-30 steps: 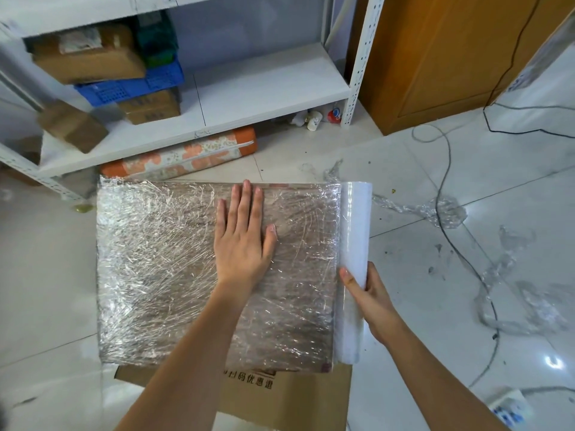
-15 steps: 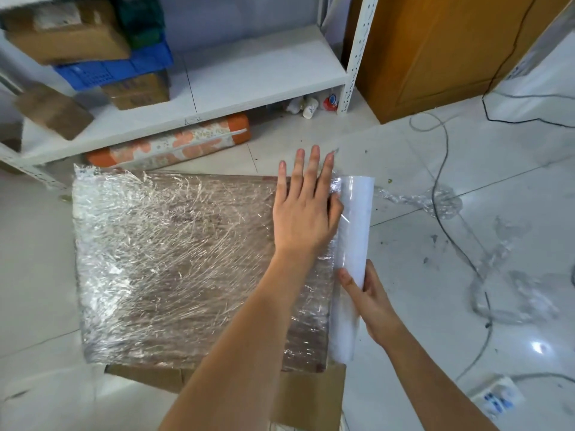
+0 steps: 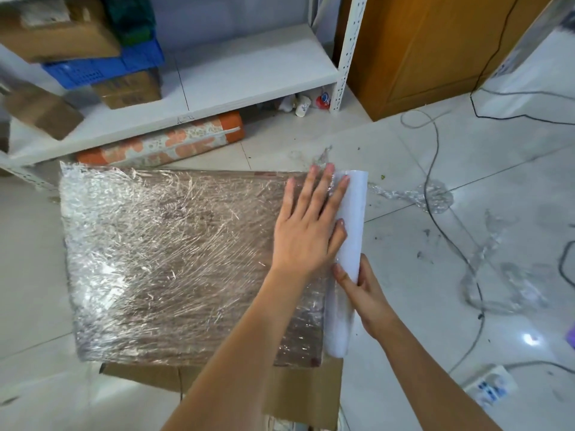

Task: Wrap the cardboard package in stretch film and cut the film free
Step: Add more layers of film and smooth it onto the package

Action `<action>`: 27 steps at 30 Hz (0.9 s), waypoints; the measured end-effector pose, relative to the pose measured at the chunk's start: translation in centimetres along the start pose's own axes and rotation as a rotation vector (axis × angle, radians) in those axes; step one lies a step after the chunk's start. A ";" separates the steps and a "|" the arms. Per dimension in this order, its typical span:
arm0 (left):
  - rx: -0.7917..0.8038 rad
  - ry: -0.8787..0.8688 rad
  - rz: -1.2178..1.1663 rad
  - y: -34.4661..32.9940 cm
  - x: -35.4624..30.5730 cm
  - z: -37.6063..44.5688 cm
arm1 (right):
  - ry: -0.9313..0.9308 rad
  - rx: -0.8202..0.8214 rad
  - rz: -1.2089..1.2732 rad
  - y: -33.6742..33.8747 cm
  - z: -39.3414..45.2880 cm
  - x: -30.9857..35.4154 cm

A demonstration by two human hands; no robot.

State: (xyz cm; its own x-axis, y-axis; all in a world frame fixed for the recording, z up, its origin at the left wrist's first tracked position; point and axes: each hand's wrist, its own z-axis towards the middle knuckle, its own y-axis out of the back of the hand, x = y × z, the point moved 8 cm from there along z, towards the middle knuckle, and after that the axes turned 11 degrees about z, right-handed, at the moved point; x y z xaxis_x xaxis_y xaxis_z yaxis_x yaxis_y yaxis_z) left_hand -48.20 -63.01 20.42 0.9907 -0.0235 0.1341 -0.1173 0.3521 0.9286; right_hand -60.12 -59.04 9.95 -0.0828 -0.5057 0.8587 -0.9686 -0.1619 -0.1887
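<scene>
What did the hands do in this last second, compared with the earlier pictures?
The left hand slid, flat, from the middle of the wrapped package rightward to its right edge, and its fingers now lie against the film roll. The right hand kept its grip low on the roll, which stayed beside the package. Nothing was let go.

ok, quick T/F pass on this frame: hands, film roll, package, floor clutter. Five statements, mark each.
1. The left hand lies flat on the wrapped package. True.
2. The film roll lies along the package's left edge. False: it lies along the right edge.
3. The right hand grips the film roll. True.
4. The package is bare cardboard. False: crinkled film covers its top.
5. Scissors lie on the floor beside the roll. False: only film scraps and a cable show there.
</scene>
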 end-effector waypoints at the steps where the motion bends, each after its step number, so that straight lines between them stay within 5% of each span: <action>1: 0.002 0.084 0.021 0.1 1.7 -0.6 | -0.006 -0.002 0.006 0.0 -0.2 -0.1; 4: 0.010 0.381 0.021 -0.3 7.4 -3.4 | -0.033 0.006 -0.004 0.0 -0.6 -0.6; 9: 0.019 0.404 -0.056 -0.1 8.3 -3.2 | -0.056 -0.022 0.008 0.3 -0.4 -0.5; 14: 0.080 0.713 -0.109 0.8 8.7 -10.3 | -0.089 0.014 0.044 -0.2 -0.1 0.6; 17: 0.222 0.671 -0.122 -1.4 6.5 -14.7 | -0.088 -0.004 0.099 -0.4 -0.3 0.8; 27: 0.180 0.610 -0.149 -2.5 7.9 -13.3 | -0.020 -0.171 0.244 -0.8 -3.1 -0.4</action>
State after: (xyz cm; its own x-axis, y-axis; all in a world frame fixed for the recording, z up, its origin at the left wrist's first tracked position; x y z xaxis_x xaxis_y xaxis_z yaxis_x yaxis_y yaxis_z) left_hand -39.13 -51.68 14.53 0.8526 0.4935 -0.1720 0.0671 0.2230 0.9725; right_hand -60.06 -56.13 11.21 -0.3152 -0.5292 0.7878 -0.9461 0.1107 -0.3042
